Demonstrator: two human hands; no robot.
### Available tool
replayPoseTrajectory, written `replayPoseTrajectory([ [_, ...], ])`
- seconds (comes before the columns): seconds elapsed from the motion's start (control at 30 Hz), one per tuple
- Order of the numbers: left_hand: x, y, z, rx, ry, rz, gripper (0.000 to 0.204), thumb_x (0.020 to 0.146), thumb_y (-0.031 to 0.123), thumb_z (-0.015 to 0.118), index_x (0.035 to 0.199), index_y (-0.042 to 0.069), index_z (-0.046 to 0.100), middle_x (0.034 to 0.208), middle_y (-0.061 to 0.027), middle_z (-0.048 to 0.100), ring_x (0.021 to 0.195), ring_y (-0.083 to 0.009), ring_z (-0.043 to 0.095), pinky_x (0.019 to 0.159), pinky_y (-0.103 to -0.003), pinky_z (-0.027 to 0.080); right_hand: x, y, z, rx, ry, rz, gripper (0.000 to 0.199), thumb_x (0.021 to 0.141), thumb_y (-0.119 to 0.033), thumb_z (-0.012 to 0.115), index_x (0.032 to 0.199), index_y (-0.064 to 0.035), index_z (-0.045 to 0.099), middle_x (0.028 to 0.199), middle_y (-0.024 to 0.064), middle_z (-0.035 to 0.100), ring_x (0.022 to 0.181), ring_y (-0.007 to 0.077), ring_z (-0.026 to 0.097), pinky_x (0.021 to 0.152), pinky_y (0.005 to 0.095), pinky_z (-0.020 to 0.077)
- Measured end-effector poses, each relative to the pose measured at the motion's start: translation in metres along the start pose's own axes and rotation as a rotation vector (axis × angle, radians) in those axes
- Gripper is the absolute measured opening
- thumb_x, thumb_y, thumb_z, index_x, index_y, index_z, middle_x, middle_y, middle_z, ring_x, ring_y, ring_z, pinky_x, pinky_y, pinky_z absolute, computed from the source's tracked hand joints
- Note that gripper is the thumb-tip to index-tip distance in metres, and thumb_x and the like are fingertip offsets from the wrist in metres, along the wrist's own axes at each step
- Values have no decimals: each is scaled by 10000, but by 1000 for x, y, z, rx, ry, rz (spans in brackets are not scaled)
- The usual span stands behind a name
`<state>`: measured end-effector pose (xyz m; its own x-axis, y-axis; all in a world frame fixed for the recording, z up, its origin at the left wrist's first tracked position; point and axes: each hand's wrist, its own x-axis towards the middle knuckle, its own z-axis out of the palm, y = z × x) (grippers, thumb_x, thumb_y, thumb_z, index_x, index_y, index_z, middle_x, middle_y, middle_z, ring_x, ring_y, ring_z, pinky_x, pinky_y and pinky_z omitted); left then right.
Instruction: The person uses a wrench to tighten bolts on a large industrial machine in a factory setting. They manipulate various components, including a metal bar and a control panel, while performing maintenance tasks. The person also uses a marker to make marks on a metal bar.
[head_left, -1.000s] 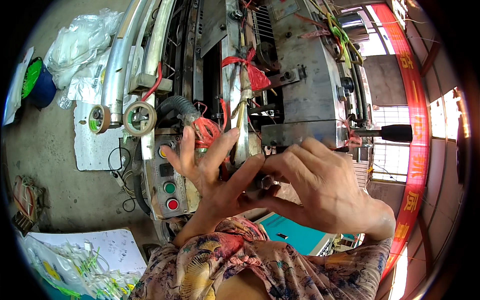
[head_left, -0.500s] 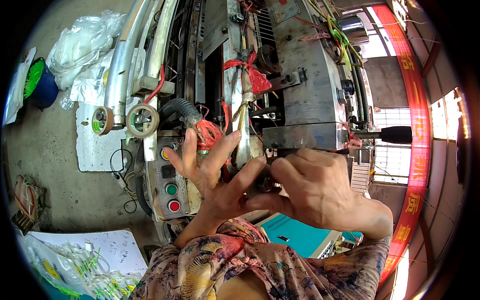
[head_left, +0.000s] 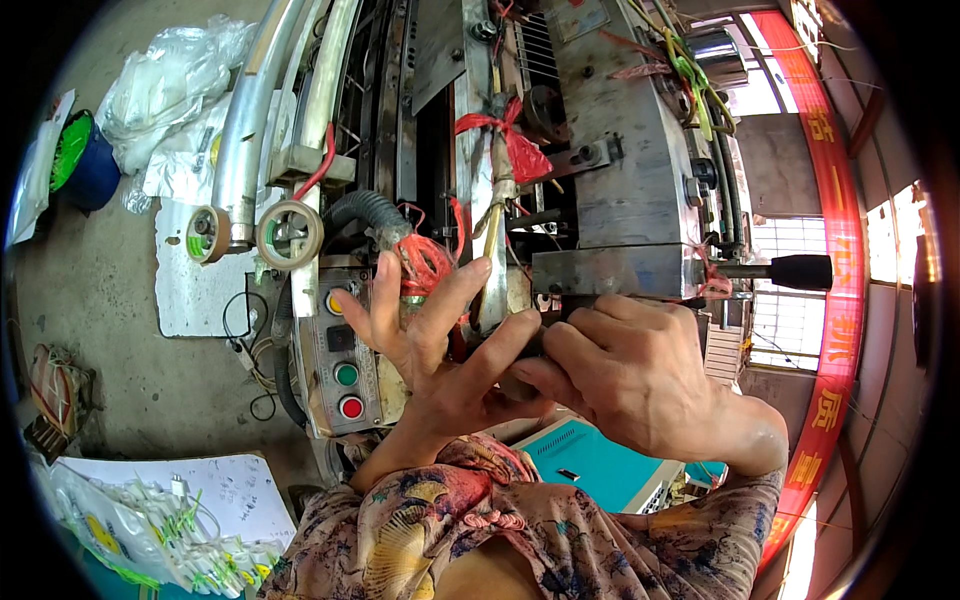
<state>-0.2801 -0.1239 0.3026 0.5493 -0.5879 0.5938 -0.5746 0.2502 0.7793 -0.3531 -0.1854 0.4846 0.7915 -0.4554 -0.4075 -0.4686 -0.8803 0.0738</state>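
Note:
Both hands meet in front of a grey metal machine (head_left: 610,190). My left hand (head_left: 440,345) has its fingers spread, its palm turned up toward me, and its fingertips lie against a small dark part (head_left: 525,370) wedged between the two hands. My right hand (head_left: 640,375) is curled over that part from the right, fingers bent around it. Most of the part is hidden by the fingers. Just behind the left hand sit a red plastic tie (head_left: 425,262) and a control box with yellow, green and red buttons (head_left: 345,345).
A black-handled lever (head_left: 795,272) sticks out right of the machine. Two tape rolls (head_left: 285,232) hang on metal tubes at the left. White bags (head_left: 170,75), a blue bucket (head_left: 85,165), a paper-covered board (head_left: 160,505) and a teal box (head_left: 600,465) lie around.
The left hand's fingers have shifted slightly while both hands stay pressed together at the same spot by the machine. The view has tilted a little.

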Motion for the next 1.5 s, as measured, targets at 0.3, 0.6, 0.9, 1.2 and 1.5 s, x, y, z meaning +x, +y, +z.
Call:
replayPoseTrajectory([
  [0.3, 0, 1, -4, -38, -27, -23, 349, 823, 594, 601, 970, 289, 685, 1300, -73, 546, 1378, -447, 277, 1093, -686, 24, 1, -2, -7, 28, 6, 23, 317, 712, -256, 793, 881, -73, 597, 732, 40, 571, 672, 222, 569, 538, 360, 457],
  [0.6, 1, 0, 0, -71, -7, -31, 466, 852, 708, 506, 1018, 314, 692, 1279, -58, 564, 1398, -415, 227, 1109, -617, -128, 8, -2, -12, 83, 204, -35, 289, 757, -301, 764, 831, -84, 588, 652, 41, 555, 567, 233, 565, 508, 369, 456],
  [0.9, -3, -4, 0, -41, -36, -3, 491, 820, 738, 524, 1030, 327, 691, 1285, -56, 557, 1392, -425, 236, 1109, -621, -116, 5, -1, 0, 9, 113, -18, 290, 766, -316, 760, 816, -89, 586, 652, 48, 552, 566, 234, 564, 500, 379, 451],
  [1.2, 0, 0, -1, -78, -24, -27, 448, 852, 707, 510, 1032, 335, 685, 1271, -48, 560, 1399, -417, 228, 1119, -607, -103, 3, -4, 1, -27, 100, 23, 324, 761, -345, 756, 781, -84, 566, 643, 45, 520, 562, 250, 554, 507, 377, 449],
  [1.5, 1, 2, 1, -47, 12, -32, 436, 873, 680, 500, 985, 309, 699, 1282, -58, 553, 1388, -422, 249, 1123, -603, -90, 5, 0, -7, 141, 187, -31, 314, 763, -295, 772, 915, -85, 594, 674, 36, 544, 576, 230, 564, 499, 376, 452],
])
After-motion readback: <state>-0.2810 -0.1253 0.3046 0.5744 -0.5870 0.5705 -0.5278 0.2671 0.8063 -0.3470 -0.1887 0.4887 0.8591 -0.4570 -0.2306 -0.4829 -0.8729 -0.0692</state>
